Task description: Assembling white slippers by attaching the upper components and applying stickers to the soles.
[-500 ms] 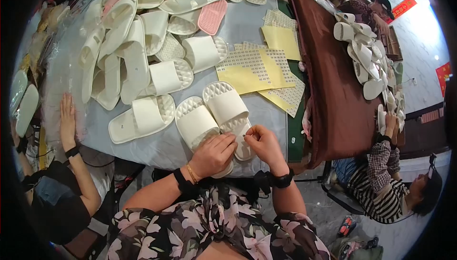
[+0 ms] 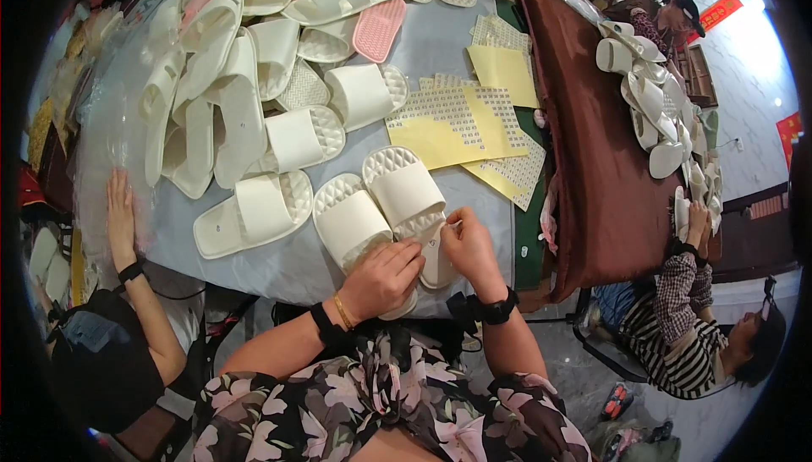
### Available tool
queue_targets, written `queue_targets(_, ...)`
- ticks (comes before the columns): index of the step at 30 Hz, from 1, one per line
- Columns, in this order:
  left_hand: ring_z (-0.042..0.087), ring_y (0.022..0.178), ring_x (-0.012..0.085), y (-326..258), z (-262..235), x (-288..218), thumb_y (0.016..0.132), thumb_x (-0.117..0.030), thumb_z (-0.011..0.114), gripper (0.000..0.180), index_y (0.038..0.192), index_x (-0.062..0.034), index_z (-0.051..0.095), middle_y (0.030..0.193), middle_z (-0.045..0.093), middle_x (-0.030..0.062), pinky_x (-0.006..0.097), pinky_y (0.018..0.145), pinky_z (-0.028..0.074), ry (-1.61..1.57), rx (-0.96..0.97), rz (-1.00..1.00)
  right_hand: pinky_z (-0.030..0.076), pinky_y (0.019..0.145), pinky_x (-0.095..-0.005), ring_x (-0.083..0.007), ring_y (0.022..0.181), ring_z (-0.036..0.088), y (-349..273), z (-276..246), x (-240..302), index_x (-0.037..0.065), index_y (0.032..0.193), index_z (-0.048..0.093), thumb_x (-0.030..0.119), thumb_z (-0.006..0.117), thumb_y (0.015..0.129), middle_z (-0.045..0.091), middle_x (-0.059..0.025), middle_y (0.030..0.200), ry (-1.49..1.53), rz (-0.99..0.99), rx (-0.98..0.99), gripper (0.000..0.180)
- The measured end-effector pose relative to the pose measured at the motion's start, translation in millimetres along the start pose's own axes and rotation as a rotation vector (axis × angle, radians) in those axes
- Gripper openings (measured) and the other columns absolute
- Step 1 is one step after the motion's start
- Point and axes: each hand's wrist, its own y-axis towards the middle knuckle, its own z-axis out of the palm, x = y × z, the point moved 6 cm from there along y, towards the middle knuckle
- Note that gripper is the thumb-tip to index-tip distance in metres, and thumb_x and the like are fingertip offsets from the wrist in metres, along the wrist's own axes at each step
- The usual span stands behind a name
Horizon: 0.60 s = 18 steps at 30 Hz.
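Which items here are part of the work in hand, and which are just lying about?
In hand:
left hand and right hand, both on the heel of a cream slipper
its mate alongside
yellow sticker sheets

Lying about:
slipper pile
pink slipper
brown cloth
neighbour's hand

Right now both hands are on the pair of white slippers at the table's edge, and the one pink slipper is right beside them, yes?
Not quite. Both hands, left and right, are on the white pair, but the pink slipper lies far off in the pile at the table's far end, as the head view shows.
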Motion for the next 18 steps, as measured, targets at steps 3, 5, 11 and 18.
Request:
queue_targets(3,0.063,0.109,0.0274,-2,2,1,0.081,-0.010,0.069,0.023,0.103,-0.0015,0.068,0.114,0.066,0.0121,0.038,0.093,0.049,-0.005,0.016,0.000,0.044,0.052,-0.0362,-0.0216,0.056,0.058,-3,-7,8,0.000,0.103,0.057,0.019,0.070,0.086,0.058,-0.0101,0.066,-0.004,-0.023,0.000,0.029)
queue_targets(5,0.063,0.109,0.0277,-2,-1,1,0.080,-0.010,0.069,0.023,0.102,-0.0014,0.067,0.113,0.066,0.0121,0.039,0.092,0.049,0.008,0.007,-0.003,0.044,0.052,-0.0375,-0.0243,0.056,0.058,-9,-12,19,0.001,0.105,0.056,0.020,0.072,0.084,0.057,-0.0110,0.064,0.034,-0.101,-0.035,0.032)
queue_targets(11,0.062,0.109,0.0275,1,1,-2,0.079,-0.010,0.067,0.025,0.103,-0.0018,0.067,0.113,0.065,0.0122,0.039,0.093,0.049,0.015,0.021,0.019,0.047,0.059,-0.0475,-0.0373,0.065,0.064,0,-6,-1,0.005,0.107,0.055,0.030,0.073,0.083,0.062,-0.0135,0.065,-0.122,-0.056,-0.103,0.039)
queue_targets(18,0.062,0.107,0.0289,-7,-18,5,0.079,-0.009,0.069,0.027,0.106,-0.0054,0.068,0.113,0.065,0.0128,0.039,0.092,0.049,-0.143,0.000,-0.005,0.047,0.057,-0.0409,-0.0295,0.063,0.063,-7,-20,8,0.002,0.110,0.056,0.024,0.076,0.081,0.062,-0.0121,0.068,0.005,-0.071,-0.127,0.042)
